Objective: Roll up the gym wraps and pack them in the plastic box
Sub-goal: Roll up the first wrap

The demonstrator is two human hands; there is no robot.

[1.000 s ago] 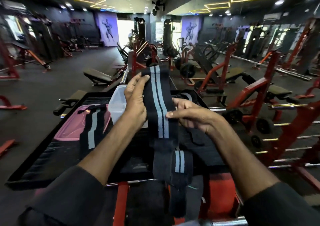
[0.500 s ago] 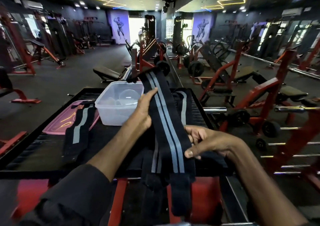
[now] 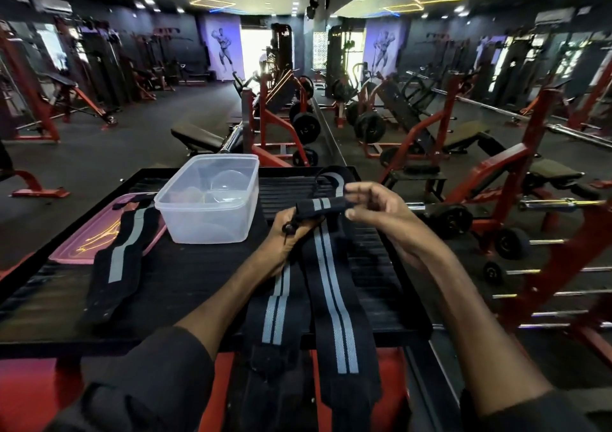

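Left hand (image 3: pixel 287 234) is gripping, right hand (image 3: pixel 381 211) pinching, the folded end of the striped gym wrap (image 3: pixel 331 286); clear plastic box (image 3: pixel 205 228) is sitting lidless at eleven o'clock.

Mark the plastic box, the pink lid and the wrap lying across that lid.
plastic box (image 3: pixel 210 223): head view, on its clear front wall.
pink lid (image 3: pixel 84 241): head view, on its bare left part.
wrap across the lid (image 3: pixel 116 262): head view, on its grey stripe.

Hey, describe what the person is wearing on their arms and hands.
Dark long sleeves, the left sleeve and right sleeve, are pushed up, leaving the forearms bare. The left hand and right hand wear no gloves, and no watch or rings show.
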